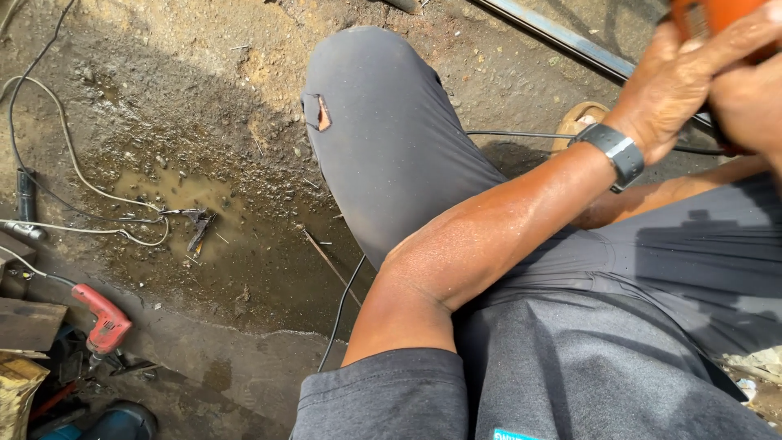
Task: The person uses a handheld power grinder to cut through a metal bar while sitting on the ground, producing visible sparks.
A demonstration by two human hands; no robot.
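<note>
Head view: orange tool (721, 12) cut off by the top edge.
Left hand (680, 77): fingers wrapped over it.
Right hand (749, 102): mostly out of frame, grip unclear.

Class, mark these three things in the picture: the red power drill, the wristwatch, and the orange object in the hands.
red power drill (103, 319), head view, on its red body.
wristwatch (617, 152), head view, on its dark face.
orange object (725, 12), head view, on the orange top above the fingers.

We see a muddy puddle (183, 195) on the dirt floor (163, 81), with pliers (198, 226) lying in it. A white cable (69, 155) loops beside it. A red power drill (102, 318) rests near the floor's lower left corner, and a steel bar (562, 37) crosses the top right.
</note>
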